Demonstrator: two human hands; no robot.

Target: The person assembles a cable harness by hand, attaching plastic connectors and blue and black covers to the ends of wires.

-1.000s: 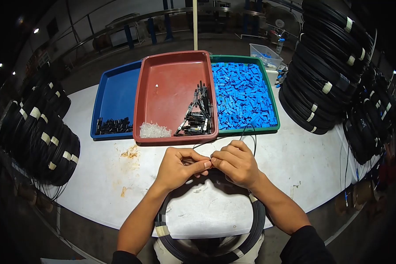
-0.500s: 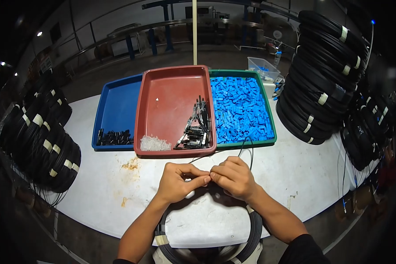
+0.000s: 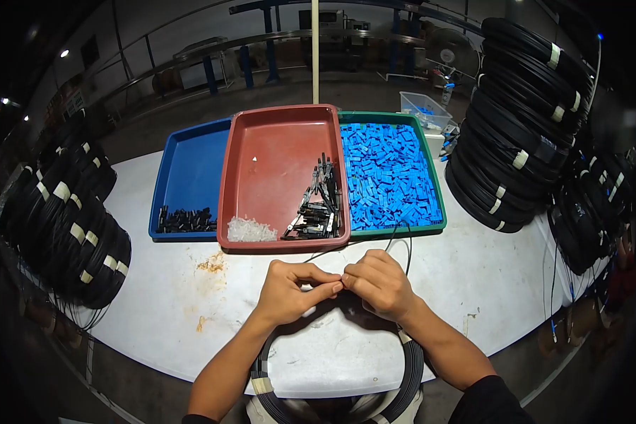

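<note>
My left hand [image 3: 290,291] is closed in a pinch, thumb and index fingertip together. Against its tips, the curled fingers of my right hand [image 3: 380,284] are also closed. Whatever sits between the fingertips is too small and covered to make out. Thin black cable [image 3: 409,247] loops up behind my right hand to the green tray's front edge, and another stretch of it passes behind my left hand. Below my forearms, a coil of black cable [image 3: 413,364] with pale tape bands hangs at the table's near edge, partly over my lap.
A blue tray [image 3: 191,152] holds small black parts. The red tray [image 3: 275,152] holds clear pieces [image 3: 251,230] and black connectors [image 3: 318,212]; the green tray [image 3: 431,169] holds blue pieces [image 3: 389,177]. Cable coils stand left [image 3: 71,233] and right [image 3: 516,134]. A clear bin [image 3: 425,113] stands behind.
Both hands keep their fingertip-to-fingertip pinch with only a slight shift. The whole view has moved a few pixels; trays and coils stay put.
</note>
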